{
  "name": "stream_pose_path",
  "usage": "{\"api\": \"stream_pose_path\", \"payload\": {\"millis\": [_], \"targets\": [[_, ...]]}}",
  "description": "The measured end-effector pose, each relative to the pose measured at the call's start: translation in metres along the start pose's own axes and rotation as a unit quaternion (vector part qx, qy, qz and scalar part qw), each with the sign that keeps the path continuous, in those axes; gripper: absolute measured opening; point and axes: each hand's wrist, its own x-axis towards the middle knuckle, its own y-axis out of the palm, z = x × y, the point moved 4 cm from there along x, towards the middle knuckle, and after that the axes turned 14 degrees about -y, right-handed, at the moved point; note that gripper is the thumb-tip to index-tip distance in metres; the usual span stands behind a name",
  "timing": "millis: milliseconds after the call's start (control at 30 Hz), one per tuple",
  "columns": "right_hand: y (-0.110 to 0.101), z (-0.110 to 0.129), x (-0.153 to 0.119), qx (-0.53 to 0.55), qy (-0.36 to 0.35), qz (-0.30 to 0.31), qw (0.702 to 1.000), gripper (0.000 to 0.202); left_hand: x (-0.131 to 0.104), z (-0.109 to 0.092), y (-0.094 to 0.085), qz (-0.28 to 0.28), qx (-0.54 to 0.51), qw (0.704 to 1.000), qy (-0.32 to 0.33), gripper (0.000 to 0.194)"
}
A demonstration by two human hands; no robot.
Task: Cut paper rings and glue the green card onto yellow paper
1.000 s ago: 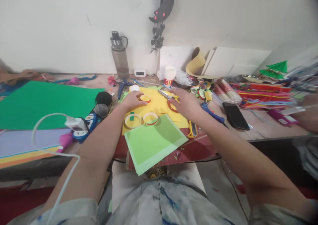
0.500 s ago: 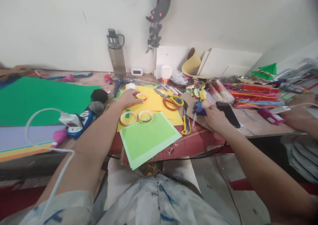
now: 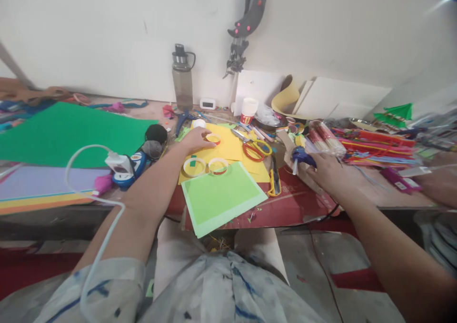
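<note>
My left hand [image 3: 197,140] is closed on a small ring [image 3: 213,139], white with a red-orange inner edge, over yellow paper [image 3: 228,144]. Two similar rings, a left one [image 3: 194,167] and a right one [image 3: 218,166], lie just below it. In my right hand [image 3: 326,171] is a blue glue gun [image 3: 302,156], its pale nozzle pointing down. A strip of brown cardboard [image 3: 285,144] sits tilted beside and under the gun. Between my hands are yellow-handled scissors [image 3: 256,150] and a yellow utility knife [image 3: 274,182]. Light green paper [image 3: 223,199] overhangs the near table edge.
A water bottle [image 3: 183,83] and paper cup [image 3: 249,110] stand at the back. On the left are green sheets [image 3: 71,135] and a plugged power strip [image 3: 126,171] with a white cable. Pipe cleaners [image 3: 378,144] lie right, near another person's hand [image 3: 437,178].
The view has swung slightly left. My right hand has shifted the glue gun a little to the right, and the cardboard by it is now tilted. My left hand stays at the ring.
</note>
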Motion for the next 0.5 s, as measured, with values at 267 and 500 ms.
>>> {"api": "stream_pose_path", "payload": {"millis": [267, 500], "targets": [[-0.003, 0.001, 0.008, -0.029, 0.035, 0.011, 0.999, 0.041, 0.003, 0.001, 0.001, 0.004, 0.003, 1.0, -0.004, 0.058], [-0.025, -0.029, 0.017, 0.096, 0.056, -0.208, 0.972, 0.027, 0.004, 0.0, 0.001, 0.003, 0.009, 1.0, 0.001, 0.057]]}}
